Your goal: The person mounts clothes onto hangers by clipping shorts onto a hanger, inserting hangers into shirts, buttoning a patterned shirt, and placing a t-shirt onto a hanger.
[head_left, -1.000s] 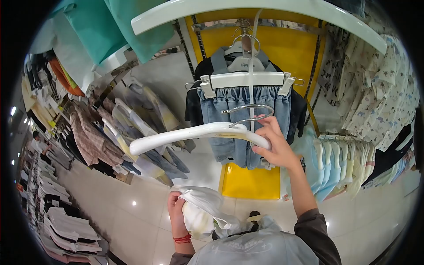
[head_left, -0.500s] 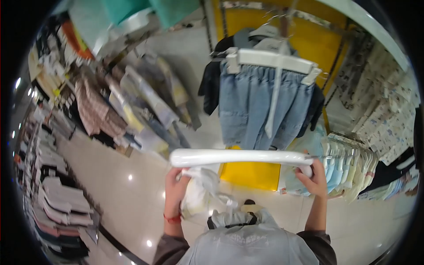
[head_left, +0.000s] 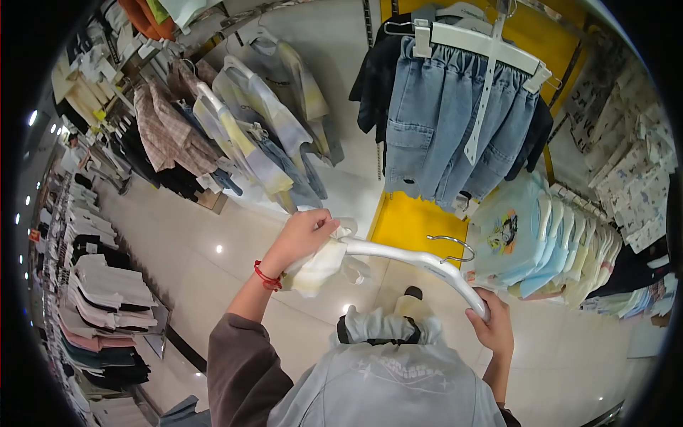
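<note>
A white clothes hanger (head_left: 407, 252) with a metal hook (head_left: 455, 250) is held out in front of my body. My right hand (head_left: 494, 322) grips its right end. My left hand (head_left: 304, 235) is closed on a bunched white and pale yellow garment (head_left: 316, 270) at the hanger's left end. That end is hidden by cloth and fingers, so I cannot tell whether it is inside the garment. The garment hangs down below my left hand, its kind unclear.
Denim trousers (head_left: 445, 121) hang on a clip hanger ahead, above a yellow panel (head_left: 409, 220). Tie-dye tops (head_left: 260, 139) hang to the left. Light blue tops (head_left: 516, 231) hang at the right. Folded clothes (head_left: 107, 299) are stacked at far left.
The hanger has turned so its hook shows and its right end has dropped. My left hand has risen with the garment, now against the hanger's left end. The view has shifted.
</note>
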`<state>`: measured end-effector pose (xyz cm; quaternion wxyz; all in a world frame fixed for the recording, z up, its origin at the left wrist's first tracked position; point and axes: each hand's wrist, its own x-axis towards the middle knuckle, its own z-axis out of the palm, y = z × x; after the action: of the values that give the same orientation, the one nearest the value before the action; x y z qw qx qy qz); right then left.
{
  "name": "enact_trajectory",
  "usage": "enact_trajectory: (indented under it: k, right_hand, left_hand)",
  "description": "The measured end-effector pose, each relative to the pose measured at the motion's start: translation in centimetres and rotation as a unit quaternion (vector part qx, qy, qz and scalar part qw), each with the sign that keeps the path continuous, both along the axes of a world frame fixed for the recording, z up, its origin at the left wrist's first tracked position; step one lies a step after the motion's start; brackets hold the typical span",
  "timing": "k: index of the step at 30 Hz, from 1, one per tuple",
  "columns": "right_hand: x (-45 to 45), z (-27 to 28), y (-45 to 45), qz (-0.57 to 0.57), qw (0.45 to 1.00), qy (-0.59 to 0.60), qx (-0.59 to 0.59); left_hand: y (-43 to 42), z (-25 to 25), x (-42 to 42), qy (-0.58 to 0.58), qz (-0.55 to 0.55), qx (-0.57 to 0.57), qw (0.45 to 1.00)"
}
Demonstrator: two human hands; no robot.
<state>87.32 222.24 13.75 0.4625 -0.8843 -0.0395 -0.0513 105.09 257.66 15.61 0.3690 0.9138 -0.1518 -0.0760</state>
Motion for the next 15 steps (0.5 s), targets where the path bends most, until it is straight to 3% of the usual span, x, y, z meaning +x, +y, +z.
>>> enact_trajectory:
  k: [5, 15]
  right_hand:
    - [-2.0, -0.3, 1.1, -0.005, 1.0, -0.023, 0.008]
    - [-2.5, -0.7, 5.0, -0.016, 0.999, -0.035, -0.015]
  left_hand:
    - [0.6, -0.4, -0.6, -0.056, -0.003, 0.011, 0.998]
    - [-0.1, 0.9, -3.9, -0.049, 0.017, -0.045, 0.998]
